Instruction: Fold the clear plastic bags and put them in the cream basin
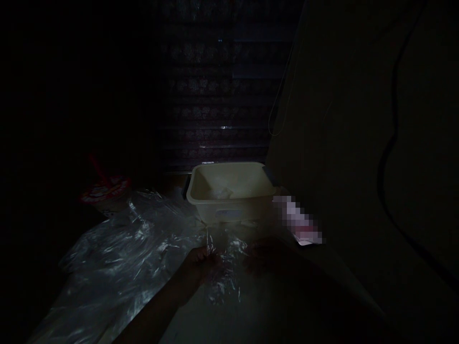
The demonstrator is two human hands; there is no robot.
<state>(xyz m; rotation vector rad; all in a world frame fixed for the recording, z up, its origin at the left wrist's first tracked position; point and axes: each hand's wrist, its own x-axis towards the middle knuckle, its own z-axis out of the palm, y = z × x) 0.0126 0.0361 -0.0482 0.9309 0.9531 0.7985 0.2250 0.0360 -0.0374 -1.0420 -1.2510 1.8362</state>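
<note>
The scene is very dark. My left hand (201,264) reaches forward from the lower left and its fingers close on a strip of clear crinkled plastic film (222,267). My right hand (263,257) lies just right of the same strip, touching or pinching it; its fingers are barely visible. A cream plastic tub (229,206) stands just beyond both hands, with something pale inside.
A large sheet of clear plastic (122,258) spreads over the surface at the left. A red and white cup-like object (104,193) sits at the far left. A dark wall with hanging cables (385,162) rises on the right. A patterned shutter (218,95) closes the back.
</note>
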